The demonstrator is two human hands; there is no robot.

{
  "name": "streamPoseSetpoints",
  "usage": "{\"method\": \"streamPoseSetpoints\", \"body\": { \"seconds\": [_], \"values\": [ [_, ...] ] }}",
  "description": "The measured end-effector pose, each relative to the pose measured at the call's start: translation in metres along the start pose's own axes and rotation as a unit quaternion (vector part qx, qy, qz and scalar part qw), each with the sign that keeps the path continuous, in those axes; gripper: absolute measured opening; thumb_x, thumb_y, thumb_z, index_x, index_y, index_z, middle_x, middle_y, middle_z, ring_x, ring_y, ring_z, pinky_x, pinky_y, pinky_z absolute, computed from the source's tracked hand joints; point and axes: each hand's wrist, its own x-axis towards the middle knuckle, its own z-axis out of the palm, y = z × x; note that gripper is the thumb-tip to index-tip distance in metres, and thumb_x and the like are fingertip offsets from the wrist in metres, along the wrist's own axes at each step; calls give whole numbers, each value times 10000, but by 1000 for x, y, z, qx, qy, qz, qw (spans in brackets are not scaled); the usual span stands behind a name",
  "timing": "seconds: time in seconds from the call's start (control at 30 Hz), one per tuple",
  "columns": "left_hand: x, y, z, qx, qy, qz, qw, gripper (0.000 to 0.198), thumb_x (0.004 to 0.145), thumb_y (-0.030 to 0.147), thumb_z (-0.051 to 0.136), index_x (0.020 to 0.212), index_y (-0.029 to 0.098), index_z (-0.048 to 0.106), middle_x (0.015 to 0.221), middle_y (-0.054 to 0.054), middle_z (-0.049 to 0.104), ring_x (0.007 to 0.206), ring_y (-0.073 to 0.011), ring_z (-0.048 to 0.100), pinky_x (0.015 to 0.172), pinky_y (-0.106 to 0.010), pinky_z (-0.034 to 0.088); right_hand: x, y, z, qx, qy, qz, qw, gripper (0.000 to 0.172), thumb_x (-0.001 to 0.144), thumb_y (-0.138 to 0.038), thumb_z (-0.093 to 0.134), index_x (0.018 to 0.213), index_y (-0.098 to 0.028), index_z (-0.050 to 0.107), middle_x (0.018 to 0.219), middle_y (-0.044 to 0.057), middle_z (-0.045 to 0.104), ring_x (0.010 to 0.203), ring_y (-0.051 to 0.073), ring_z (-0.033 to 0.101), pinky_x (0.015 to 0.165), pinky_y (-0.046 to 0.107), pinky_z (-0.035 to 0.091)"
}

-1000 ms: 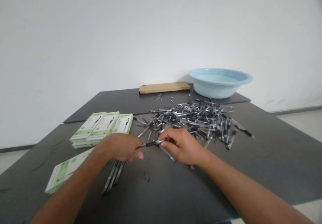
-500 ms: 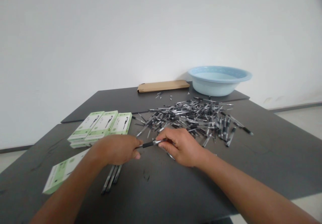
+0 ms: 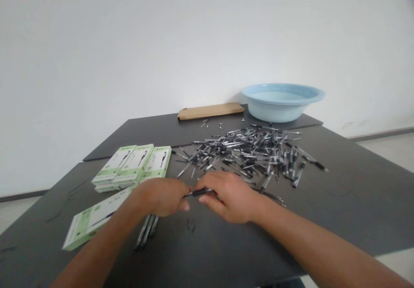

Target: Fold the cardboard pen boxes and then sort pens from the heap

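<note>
Both hands hold one black pen [image 3: 198,192] between them, just above the dark table [image 3: 339,201]. My left hand [image 3: 161,196] is closed around the pen's left end. My right hand [image 3: 228,195] pinches its right end with curled fingers. Under my left hand lies a small bundle of black pens [image 3: 147,230], side by side. Behind my hands spreads a big loose pile of pens [image 3: 249,152].
Three green-and-white boxes [image 3: 134,164] lie in a row at the left, and another such box [image 3: 93,218] sits nearer, beside my left forearm. A light blue basin [image 3: 283,101] and a brown envelope [image 3: 210,111] stand at the table's far edge by the wall.
Both hands came closer together on the pen, and sit slightly lower and nearer in view. The camera shifted a little; the pile and boxes stay put.
</note>
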Motion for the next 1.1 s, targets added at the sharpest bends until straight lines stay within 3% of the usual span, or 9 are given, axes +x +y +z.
{"method": "streamPoseSetpoints", "body": {
  "seconds": [0.1,0.37,0.63,0.77,0.9,1.1],
  "values": [
    [2,0,0,5,2,10,1000,254,874,269,524,1060,185,675,934,-104,733,841,-278,676,696,-338,505,2,2,3,-28,-9,-2,1000,209,931,-324,485,1072,-205,581,932,55,650,847,181,578,729,273,388],
    [5,-8,1,-13,12,48,999,485,881,364,518,1318,153,519,1170,-144,664,1028,-298,627,829,-356,483,5,10,9,-67,-47,41,996,200,936,-287,476,1028,-176,615,943,65,643,887,191,563,750,288,398],
    [-23,-40,5,-46,69,51,995,668,943,496,344,1486,120,245,1298,-146,583,1134,-262,565,895,-297,427,8,22,10,-110,-62,54,991,178,890,-276,570,1032,-222,663,1021,73,582,971,216,492,836,355,374],
    [-30,-41,6,-46,74,68,994,674,936,494,366,1478,106,265,1363,-167,518,1177,-281,529,932,-323,399,23,20,21,-171,-106,9,980,197,892,-308,568,1060,-254,656,1090,79,568,1027,244,474,845,394,364],
    [-35,-45,7,-51,104,82,990,641,940,486,351,1466,124,300,1209,-144,640,1023,-270,615,824,-301,441,49,12,43,-220,-139,-56,964,210,915,-331,521,1042,-236,659,1120,105,565,1097,268,454,896,430,361],
    [-42,-50,7,-60,124,81,987,564,924,471,408,1407,180,417,1182,-100,663,1000,-258,629,800,-275,438,70,7,64,-212,-120,14,970,255,916,-266,491,1130,-168,587,1063,129,611,1024,268,548,851,423,438]
  ]
}}
